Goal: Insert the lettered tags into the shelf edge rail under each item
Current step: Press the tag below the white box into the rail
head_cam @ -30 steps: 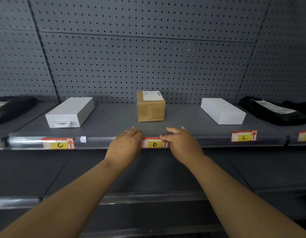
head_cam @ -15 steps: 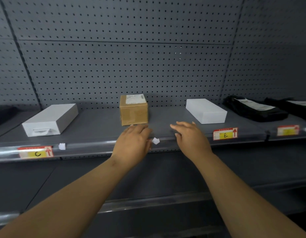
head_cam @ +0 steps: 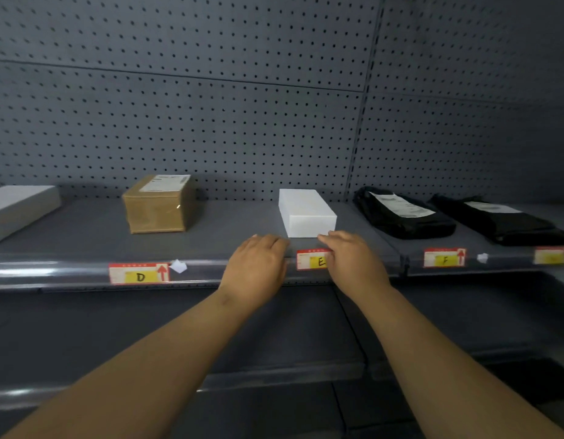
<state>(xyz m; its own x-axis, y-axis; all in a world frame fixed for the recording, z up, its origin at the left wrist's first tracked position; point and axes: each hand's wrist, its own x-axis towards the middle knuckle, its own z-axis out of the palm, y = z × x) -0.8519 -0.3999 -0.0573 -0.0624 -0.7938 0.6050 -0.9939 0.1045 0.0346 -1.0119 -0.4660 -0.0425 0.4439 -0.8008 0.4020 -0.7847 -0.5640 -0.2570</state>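
The clear shelf edge rail (head_cam: pixel 68 274) runs across the view. Tag D (head_cam: pixel 138 274) sits in it under the brown cardboard box (head_cam: pixel 158 204). Tag E (head_cam: pixel 312 259) sits under the white box (head_cam: pixel 306 213); its right part is covered by my right hand (head_cam: pixel 353 264). My left hand (head_cam: pixel 258 267) lies over the rail just left of tag E, fingers fairly straight. Both hands hold nothing that I can see. Tag F (head_cam: pixel 444 257) sits under a black bag (head_cam: pixel 404 213). A further, blurred tag (head_cam: pixel 550 256) is at the far right.
A second black bag (head_cam: pixel 502 223) lies at the far right and another white box (head_cam: pixel 17 210) at the far left. Small white paper scraps (head_cam: pixel 178 266) (head_cam: pixel 482 257) stick on the rail. Pegboard backs the shelf; a lower shelf (head_cam: pixel 274 372) runs beneath my arms.
The view and both hands have shifted right along the rail, from tag D to tag E. Tag D now stands uncovered at the left; tag F has come into view.
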